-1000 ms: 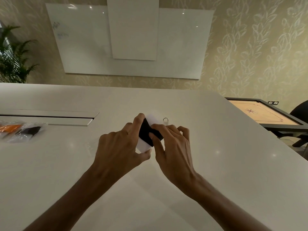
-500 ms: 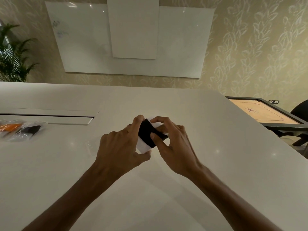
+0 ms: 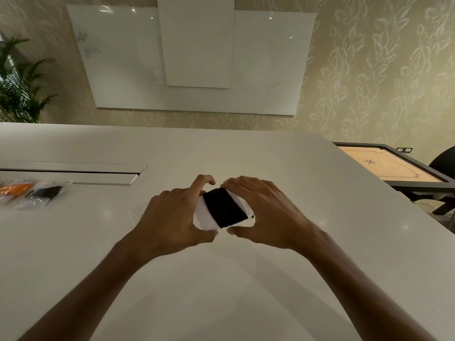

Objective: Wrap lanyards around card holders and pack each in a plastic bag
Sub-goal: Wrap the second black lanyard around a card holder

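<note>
Since the earlier frames the right hand (image 3: pixel 268 212) has shifted from lying over the face of the card holder (image 3: pixel 222 209) to its right edge, so the black lanyard (image 3: pixel 224 208) wound round the holder's middle now shows as a broad dark band with white at both ends. The holder has also turned and sits more fully exposed between the two hands.

Taking the card holder as the landmark: far to its left, near the table's (image 3: pixel 221 291) left edge, lie packed plastic bags (image 3: pixel 32 193), one with orange contents, one with black, both blurred. Behind those bags a long recessed panel (image 3: pixel 71 173) runs across the tabletop.

Directly left of the holder, the left hand (image 3: pixel 172 215) grips it, the index finger curled over the far edge and the thumb under the near corner. The holder itself is held just above the table, tilted. Directly right of it, the right hand clasps the other end, fingers bent over the far side and thumb stretched along the near edge.

Far right of the holder, beyond the table's edge, stands a carrom board (image 3: pixel 384 163).
</note>
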`<control>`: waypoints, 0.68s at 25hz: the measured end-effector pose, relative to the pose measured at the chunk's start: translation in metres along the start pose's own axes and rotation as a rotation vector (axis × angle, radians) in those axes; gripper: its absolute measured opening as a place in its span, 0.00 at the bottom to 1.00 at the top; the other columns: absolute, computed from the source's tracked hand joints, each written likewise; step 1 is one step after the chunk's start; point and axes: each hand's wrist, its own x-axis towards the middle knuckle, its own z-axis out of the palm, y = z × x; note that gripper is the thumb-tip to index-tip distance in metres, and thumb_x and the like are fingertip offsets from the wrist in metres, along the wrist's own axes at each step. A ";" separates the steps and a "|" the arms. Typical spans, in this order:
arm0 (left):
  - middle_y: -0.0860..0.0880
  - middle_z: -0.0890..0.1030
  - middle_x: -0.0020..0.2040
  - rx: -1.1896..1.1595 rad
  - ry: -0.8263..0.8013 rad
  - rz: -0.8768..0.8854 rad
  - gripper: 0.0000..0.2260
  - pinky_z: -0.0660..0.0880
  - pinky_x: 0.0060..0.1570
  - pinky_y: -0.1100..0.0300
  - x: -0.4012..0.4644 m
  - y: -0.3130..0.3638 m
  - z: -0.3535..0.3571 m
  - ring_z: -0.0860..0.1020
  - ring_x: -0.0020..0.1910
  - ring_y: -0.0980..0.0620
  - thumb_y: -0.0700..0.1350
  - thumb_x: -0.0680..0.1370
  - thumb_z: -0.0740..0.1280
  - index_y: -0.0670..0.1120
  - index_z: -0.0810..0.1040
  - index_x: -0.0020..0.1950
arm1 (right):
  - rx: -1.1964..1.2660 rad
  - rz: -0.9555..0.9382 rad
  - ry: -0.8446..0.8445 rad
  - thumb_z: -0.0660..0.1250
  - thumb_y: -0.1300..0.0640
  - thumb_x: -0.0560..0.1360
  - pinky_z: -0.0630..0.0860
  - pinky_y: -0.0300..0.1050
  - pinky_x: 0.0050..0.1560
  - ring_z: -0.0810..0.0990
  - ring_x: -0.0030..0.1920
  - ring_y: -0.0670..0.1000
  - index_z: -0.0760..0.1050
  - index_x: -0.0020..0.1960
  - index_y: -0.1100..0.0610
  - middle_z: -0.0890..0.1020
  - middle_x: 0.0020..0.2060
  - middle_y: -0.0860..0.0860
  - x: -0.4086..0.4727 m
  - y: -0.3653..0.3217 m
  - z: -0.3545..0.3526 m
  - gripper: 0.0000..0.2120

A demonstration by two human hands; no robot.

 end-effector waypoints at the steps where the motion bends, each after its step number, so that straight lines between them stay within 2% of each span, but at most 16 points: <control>1: 0.60 0.79 0.55 0.005 -0.030 0.016 0.36 0.76 0.44 0.55 0.000 -0.001 0.001 0.78 0.43 0.54 0.61 0.62 0.72 0.60 0.59 0.66 | 0.011 0.007 0.003 0.76 0.43 0.67 0.60 0.41 0.66 0.70 0.69 0.47 0.68 0.71 0.50 0.75 0.67 0.45 0.000 0.001 0.001 0.35; 4: 0.62 0.77 0.57 -0.132 -0.117 0.046 0.35 0.75 0.50 0.57 -0.001 -0.011 0.008 0.77 0.50 0.58 0.61 0.64 0.75 0.61 0.61 0.66 | 0.037 0.031 -0.036 0.75 0.40 0.66 0.61 0.41 0.64 0.74 0.62 0.45 0.70 0.68 0.48 0.77 0.62 0.44 -0.001 0.003 0.006 0.34; 6: 0.63 0.76 0.60 -0.274 -0.142 0.001 0.35 0.73 0.56 0.61 -0.004 -0.026 0.013 0.74 0.57 0.63 0.65 0.63 0.74 0.60 0.65 0.66 | 0.068 0.056 -0.079 0.75 0.38 0.66 0.63 0.39 0.61 0.75 0.59 0.45 0.70 0.68 0.48 0.77 0.61 0.43 -0.003 0.008 0.014 0.34; 7: 0.63 0.75 0.61 -0.274 -0.122 -0.032 0.34 0.71 0.58 0.61 -0.007 -0.036 0.017 0.73 0.59 0.64 0.69 0.63 0.71 0.59 0.67 0.66 | 0.074 0.070 -0.101 0.74 0.37 0.67 0.63 0.39 0.61 0.75 0.59 0.45 0.70 0.68 0.48 0.77 0.61 0.43 -0.006 0.012 0.019 0.34; 10: 0.61 0.74 0.64 -0.068 0.020 -0.180 0.33 0.71 0.57 0.58 -0.025 -0.075 0.036 0.74 0.59 0.58 0.75 0.66 0.59 0.56 0.71 0.63 | 0.073 0.099 -0.185 0.72 0.36 0.68 0.62 0.38 0.60 0.74 0.60 0.45 0.67 0.71 0.47 0.75 0.64 0.43 -0.019 0.021 0.035 0.35; 12: 0.53 0.73 0.66 0.115 0.043 -0.264 0.38 0.70 0.60 0.53 -0.037 -0.103 0.051 0.72 0.63 0.51 0.76 0.67 0.53 0.50 0.71 0.65 | 0.069 0.105 -0.242 0.70 0.35 0.70 0.61 0.39 0.62 0.73 0.61 0.45 0.66 0.72 0.47 0.73 0.65 0.43 -0.028 0.023 0.044 0.36; 15: 0.44 0.64 0.74 0.274 -0.074 -0.399 0.49 0.59 0.70 0.45 -0.047 -0.138 0.069 0.59 0.74 0.46 0.79 0.65 0.49 0.45 0.63 0.72 | 0.061 0.099 -0.316 0.68 0.35 0.72 0.61 0.41 0.65 0.72 0.64 0.45 0.65 0.73 0.47 0.72 0.67 0.43 -0.035 0.023 0.055 0.35; 17: 0.43 0.59 0.76 0.270 -0.109 -0.475 0.50 0.54 0.72 0.44 -0.049 -0.149 0.076 0.52 0.76 0.46 0.79 0.64 0.47 0.46 0.58 0.75 | 0.065 0.092 -0.344 0.67 0.34 0.72 0.61 0.41 0.65 0.72 0.64 0.45 0.65 0.73 0.46 0.73 0.67 0.43 -0.035 0.021 0.060 0.34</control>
